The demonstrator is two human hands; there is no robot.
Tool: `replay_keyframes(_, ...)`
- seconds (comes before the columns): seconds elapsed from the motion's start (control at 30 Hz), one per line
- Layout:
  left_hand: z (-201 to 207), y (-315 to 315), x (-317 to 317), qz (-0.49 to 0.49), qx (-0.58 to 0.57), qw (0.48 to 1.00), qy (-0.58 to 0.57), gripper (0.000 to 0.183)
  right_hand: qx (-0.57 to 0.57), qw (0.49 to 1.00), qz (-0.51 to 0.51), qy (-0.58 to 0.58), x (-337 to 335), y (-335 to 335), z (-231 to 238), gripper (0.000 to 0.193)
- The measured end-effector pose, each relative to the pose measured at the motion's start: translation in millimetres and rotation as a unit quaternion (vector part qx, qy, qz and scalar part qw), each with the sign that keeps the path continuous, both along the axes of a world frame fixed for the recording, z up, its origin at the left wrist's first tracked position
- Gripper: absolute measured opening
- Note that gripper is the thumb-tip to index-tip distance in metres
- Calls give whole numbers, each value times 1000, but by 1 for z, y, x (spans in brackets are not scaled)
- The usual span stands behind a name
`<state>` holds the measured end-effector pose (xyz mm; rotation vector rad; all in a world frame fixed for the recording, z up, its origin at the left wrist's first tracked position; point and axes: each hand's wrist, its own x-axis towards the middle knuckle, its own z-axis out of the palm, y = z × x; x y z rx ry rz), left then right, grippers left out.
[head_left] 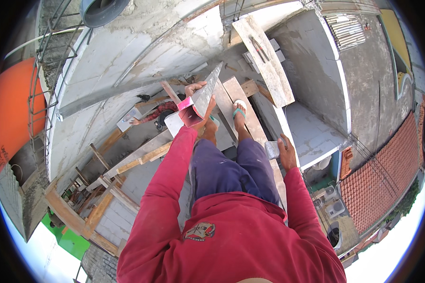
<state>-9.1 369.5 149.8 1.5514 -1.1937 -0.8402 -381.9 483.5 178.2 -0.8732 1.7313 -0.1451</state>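
My left hand (209, 111) is wrapped around a long hollow metal bar (207, 92), grey with mortar smears and pink-red at its near end. The bar points up and away from me, and its open end faces me. At my right side, my right hand (288, 152) is closed on a small grey block-like piece (272, 149), its exact kind unclear. Both of my sandalled feet stand high up, one on a wooden plank (232, 89).
Below left, a co-worker in a plaid sleeve (156, 112) reaches toward a pale board (128, 119). A mortar-stained board (264, 63) carries a long-handled tool (259, 49). Timber framing (109, 186) stands low left. Steel rebar (38, 94) and an orange tank (16, 111) flank the block wall (141, 52).
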Motion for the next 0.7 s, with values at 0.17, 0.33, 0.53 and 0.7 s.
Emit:
replay_keyframes(0.17, 41, -7, -4, -121, 6, 983, -141, 49, -16, 1000, 2, 1, 3, -1, 1, 60)
replay_keyframes(0.33, 34, -6, -28, -26, -1, 978, -208, 46, -27, 999, 18, 10, 0, -3, -6, 56)
replay_keyframes(0.53, 3, 8, -25, 44, 96, 988, -115, 49, 3, 1000, 12, 15, 5, -5, -3, 50)
replay_keyframes(0.7, -10, 10, -24, 35, 62, 989, -127, 51, -16, 999, 39, 31, 4, -4, -15, 50)
